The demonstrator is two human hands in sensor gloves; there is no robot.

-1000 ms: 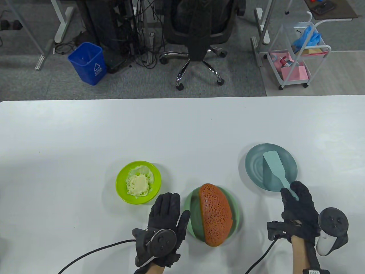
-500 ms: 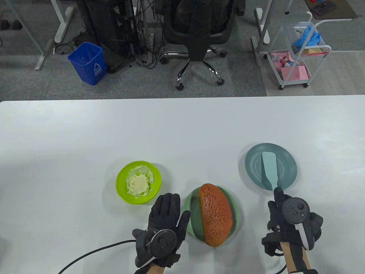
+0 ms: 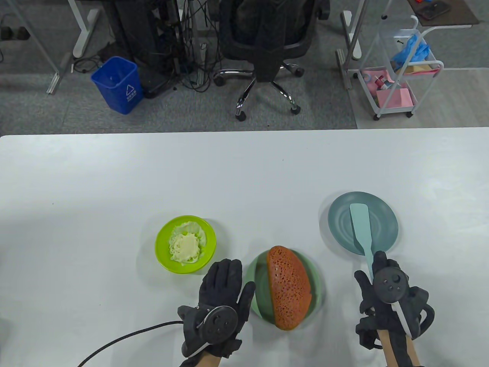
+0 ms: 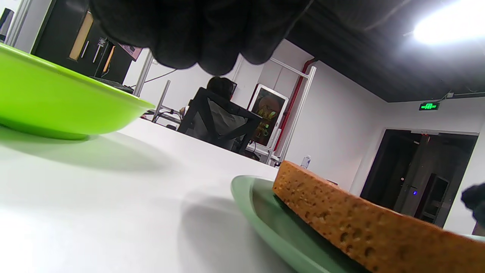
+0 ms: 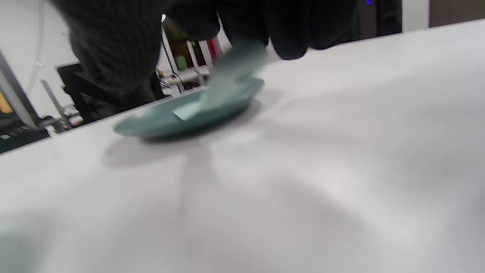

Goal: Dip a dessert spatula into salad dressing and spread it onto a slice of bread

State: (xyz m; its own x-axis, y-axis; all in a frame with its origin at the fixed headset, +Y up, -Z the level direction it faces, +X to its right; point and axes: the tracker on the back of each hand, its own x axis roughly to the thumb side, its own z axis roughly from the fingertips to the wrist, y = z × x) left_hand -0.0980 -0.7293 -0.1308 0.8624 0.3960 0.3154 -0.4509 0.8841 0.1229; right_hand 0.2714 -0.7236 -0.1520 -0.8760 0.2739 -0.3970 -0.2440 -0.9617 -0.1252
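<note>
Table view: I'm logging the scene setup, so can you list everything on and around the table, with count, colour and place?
spatula: 1, pale teal, blade on the teal plate, handle in the right hand
teal plate: 1, blue-grey, table right
bread slice: 1, orange-brown, on the green plate
green plate: 1, pale green, table centre front
lime bowl: 1, lime green, left of the bread
salad dressing: 1 mound, cream, in the lime bowl
table: 1, white
bin: 1, blue, floor left
office chair: 1, black, floor centre
cart: 1, white, floor right
left hand: black glove, flat beside the green plate
right hand: black glove, grips the spatula handle
</note>
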